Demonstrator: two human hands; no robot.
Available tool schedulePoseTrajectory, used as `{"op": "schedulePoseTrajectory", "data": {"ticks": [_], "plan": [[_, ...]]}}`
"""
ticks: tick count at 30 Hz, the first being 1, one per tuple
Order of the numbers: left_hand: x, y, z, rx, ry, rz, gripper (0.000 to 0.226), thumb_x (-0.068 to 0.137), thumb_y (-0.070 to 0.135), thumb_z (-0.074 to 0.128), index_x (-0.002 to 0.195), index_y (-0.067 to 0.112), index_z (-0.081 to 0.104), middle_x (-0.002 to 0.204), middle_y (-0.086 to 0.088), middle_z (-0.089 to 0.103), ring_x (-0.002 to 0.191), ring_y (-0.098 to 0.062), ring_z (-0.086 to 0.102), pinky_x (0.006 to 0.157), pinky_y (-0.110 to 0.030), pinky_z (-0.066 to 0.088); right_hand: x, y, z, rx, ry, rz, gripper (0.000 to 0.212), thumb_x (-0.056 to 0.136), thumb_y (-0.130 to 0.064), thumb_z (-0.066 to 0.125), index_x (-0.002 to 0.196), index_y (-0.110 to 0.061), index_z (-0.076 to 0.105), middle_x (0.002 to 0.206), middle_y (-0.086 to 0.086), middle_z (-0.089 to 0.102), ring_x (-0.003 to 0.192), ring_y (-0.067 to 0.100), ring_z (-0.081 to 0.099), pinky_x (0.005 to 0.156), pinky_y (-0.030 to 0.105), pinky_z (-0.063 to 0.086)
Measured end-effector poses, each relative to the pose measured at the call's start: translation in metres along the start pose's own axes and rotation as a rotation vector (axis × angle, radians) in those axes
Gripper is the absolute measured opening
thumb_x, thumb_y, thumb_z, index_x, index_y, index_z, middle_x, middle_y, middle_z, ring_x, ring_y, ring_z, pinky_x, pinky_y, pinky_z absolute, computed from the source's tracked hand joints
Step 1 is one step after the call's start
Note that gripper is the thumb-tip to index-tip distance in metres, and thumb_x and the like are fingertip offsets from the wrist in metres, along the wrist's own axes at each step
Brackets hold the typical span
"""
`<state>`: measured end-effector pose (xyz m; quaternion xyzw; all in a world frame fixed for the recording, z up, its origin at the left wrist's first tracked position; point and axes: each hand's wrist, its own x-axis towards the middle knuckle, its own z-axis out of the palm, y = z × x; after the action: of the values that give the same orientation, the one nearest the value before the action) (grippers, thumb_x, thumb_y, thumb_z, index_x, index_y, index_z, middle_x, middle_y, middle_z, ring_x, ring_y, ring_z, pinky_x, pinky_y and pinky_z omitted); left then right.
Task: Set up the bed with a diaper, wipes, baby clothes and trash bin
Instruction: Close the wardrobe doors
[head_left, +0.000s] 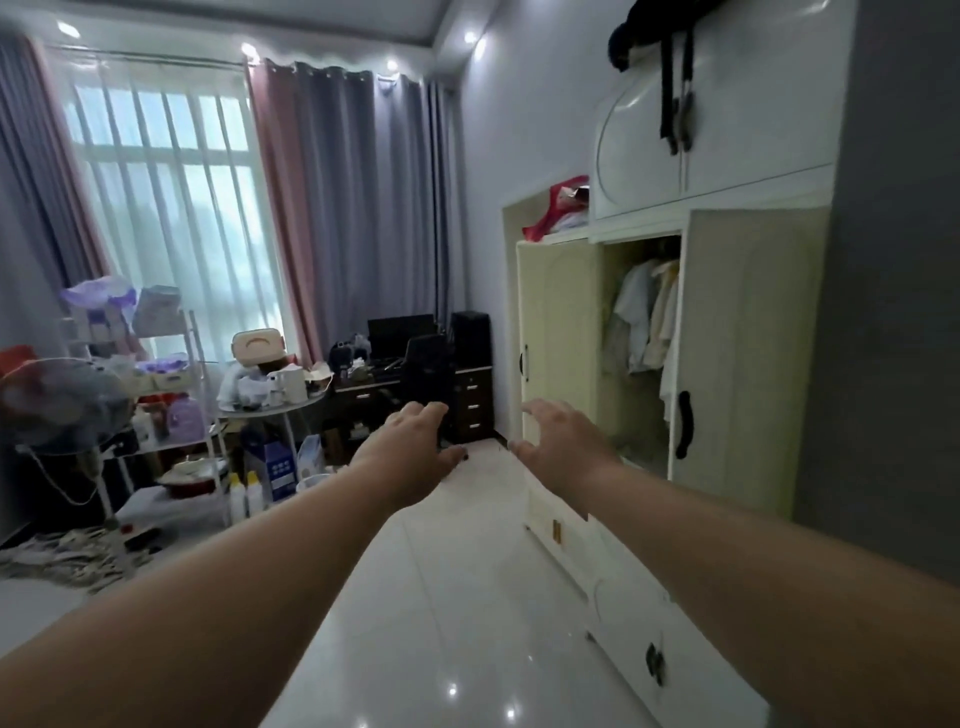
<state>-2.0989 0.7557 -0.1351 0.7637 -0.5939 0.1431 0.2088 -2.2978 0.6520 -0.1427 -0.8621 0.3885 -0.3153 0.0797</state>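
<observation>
Reaching: right hand (563, 441) and left hand (415, 447) extended, fingers spread, holding nothing.
Baby clothes: pale hanging garments (647, 317) inside open cream wardrobe (748, 338), beyond right fingertips.
Purpose: probably collecting clothing.
Bed: not visible.

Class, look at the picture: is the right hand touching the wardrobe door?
Apart. The head view shows the right hand held open in mid-air, with floor and wardrobe front visible around its fingers, short of the wardrobe door.

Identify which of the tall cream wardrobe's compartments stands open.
The middle compartment, between the two cream doors: hanging pale shirts show inside it. The white upper cabinets are shut.
</observation>
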Motion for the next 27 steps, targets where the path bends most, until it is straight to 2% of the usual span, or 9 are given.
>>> {"op": "schedulePoseTrajectory", "data": {"ticks": [6,9,16,20,23,27], "plan": [[0.064,0.06,0.015,-0.035,-0.002,0.149,0.072,0.089,0.062,0.053,0.149,0.029,0.029,0.144,-0.003,0.043,0.132,-0.025,0.044,0.105,-0.044,0.044,0.021,0.059,-0.039,-0.072,0.096,0.086,0.057,0.09,-0.048,0.059,0.14,-0.022,0.047,0.136,0.005,0.053,0.122,0.027,0.052,0.098,0.04,0.046],[0.101,0.096,0.028,-0.036,0.016,0.218,0.073,0.089,0.061,0.053,0.149,0.029,0.028,0.144,-0.004,0.043,0.132,-0.026,0.044,0.106,-0.046,0.043,0.033,0.096,-0.055,-0.1,0.13,0.127,0.054,0.09,-0.048,0.057,0.137,-0.023,0.048,0.13,0.004,0.054,0.118,0.027,0.054,0.092,0.04,0.047],[0.185,0.186,0.068,-0.044,0.065,0.393,0.076,0.09,0.056,0.054,0.152,0.031,0.017,0.151,-0.005,0.038,0.135,-0.028,0.042,0.108,-0.046,0.042,0.062,0.197,-0.077,-0.114,0.153,0.253,0.052,0.088,-0.049,0.057,0.133,-0.026,0.049,0.127,0.001,0.053,0.115,0.025,0.052,0.091,0.041,0.048],[0.214,0.233,0.09,-0.071,0.084,0.479,0.078,0.09,0.048,0.056,0.153,0.033,0.013,0.156,-0.006,0.03,0.139,-0.03,0.037,0.108,-0.046,0.038,0.075,0.235,-0.077,-0.162,0.149,0.284,0.029,0.086,-0.048,0.056,0.107,-0.03,0.049,0.101,-0.004,0.052,0.094,0.021,0.056,0.074,0.038,0.05],[0.24,0.261,0.108,-0.06,0.074,0.52,0.081,0.092,0.048,0.054,0.155,0.038,0.005,0.164,-0.007,0.015,0.147,-0.032,0.024,0.113,-0.048,0.029,0.088,0.263,-0.071,-0.165,0.127,0.312,0.042,0.088,-0.048,0.054,0.126,-0.031,0.047,0.113,0.0,0.054,0.105,0.024,0.056,0.082,0.038,0.051],[0.274,0.277,0.127,-0.058,0.081,0.574,0.089,0.091,0.046,0.056,0.154,0.043,-0.007,0.166,-0.007,-0.001,0.151,-0.033,0.011,0.115,-0.05,0.025,0.101,0.287,-0.053,-0.176,0.117,0.35,0.07,0.089,-0.05,0.057,0.149,-0.032,0.027,0.133,0.002,0.053,0.119,0.025,0.055,0.092,0.037,0.05]]}}
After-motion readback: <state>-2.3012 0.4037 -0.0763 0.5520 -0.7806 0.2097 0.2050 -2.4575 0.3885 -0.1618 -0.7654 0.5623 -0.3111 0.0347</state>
